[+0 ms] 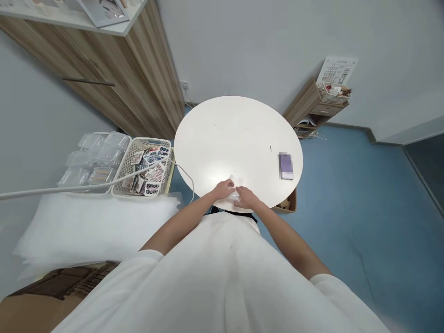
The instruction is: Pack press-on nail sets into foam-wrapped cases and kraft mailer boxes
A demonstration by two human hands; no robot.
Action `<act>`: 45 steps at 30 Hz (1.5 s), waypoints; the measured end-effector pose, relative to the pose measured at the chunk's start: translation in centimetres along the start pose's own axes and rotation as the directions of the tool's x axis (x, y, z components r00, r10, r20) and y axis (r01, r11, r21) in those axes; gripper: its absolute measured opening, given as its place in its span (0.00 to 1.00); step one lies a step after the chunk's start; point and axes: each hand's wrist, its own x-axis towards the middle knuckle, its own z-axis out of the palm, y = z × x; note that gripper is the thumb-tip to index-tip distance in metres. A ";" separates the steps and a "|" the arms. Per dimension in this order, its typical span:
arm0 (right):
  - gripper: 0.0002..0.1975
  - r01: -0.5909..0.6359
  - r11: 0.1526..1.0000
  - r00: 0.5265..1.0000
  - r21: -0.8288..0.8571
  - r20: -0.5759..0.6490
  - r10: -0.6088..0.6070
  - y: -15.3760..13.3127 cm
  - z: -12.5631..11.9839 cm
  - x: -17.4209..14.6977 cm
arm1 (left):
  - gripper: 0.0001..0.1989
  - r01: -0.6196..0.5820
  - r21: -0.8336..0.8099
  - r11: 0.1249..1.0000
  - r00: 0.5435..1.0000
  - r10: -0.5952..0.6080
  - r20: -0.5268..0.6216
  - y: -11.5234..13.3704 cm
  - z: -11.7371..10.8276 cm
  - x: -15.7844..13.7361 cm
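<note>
A small white item (234,195), thin and soft like tissue or a folded sheet, lies at the near edge of the round white table (222,138). My left hand (224,188) grips its left side with fingers curled. From the right, my right hand (245,198) closes on the same item, thumb and fingers drawn together. Both hands are close to each other, low over the tabletop. Against the white table the item's outline is hard to make out, and part of it is hidden under my fingers.
A purple phone-like object (286,165) lies at the table's right. To the left stand a white basket (133,147) of packets, clear plastic boxes (104,175) and white sheeting (97,226). A white cable (104,185) crosses there. A small cabinet (305,104) stands at the back right.
</note>
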 end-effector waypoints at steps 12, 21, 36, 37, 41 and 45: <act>0.11 -0.229 0.881 0.973 0.414 0.081 0.215 3.3 -2.7 3.2 | 0.17 0.158 -0.190 0.969 0.940 -0.207 -0.271 -0.3 1.1 0.1; 0.26 -0.248 0.890 0.929 0.382 -0.166 0.330 1.9 -0.1 3.4 | 0.19 0.471 -0.085 0.878 0.801 -0.466 -0.375 0.4 1.2 1.3; 0.33 -0.061 0.939 0.997 0.338 -0.031 0.075 2.9 0.8 -0.1 | 0.16 0.438 -0.370 0.819 0.710 -0.567 -0.417 0.6 2.5 0.1; 0.33 -0.073 0.920 0.996 0.386 -0.025 0.089 2.8 0.7 -0.2 | 0.17 0.448 -0.369 0.814 0.699 -0.576 -0.424 0.7 2.5 0.1; 0.32 -0.162 0.801 0.981 0.576 0.003 0.196 2.3 0.6 -0.2 | 0.19 0.505 -0.354 0.787 0.667 -0.616 -0.419 0.9 2.3 0.0; 0.31 -0.191 0.703 0.968 0.685 0.014 0.250 1.8 0.5 0.6 | 0.14 0.495 -0.361 0.791 0.699 -0.609 -0.375 0.8 2.5 0.3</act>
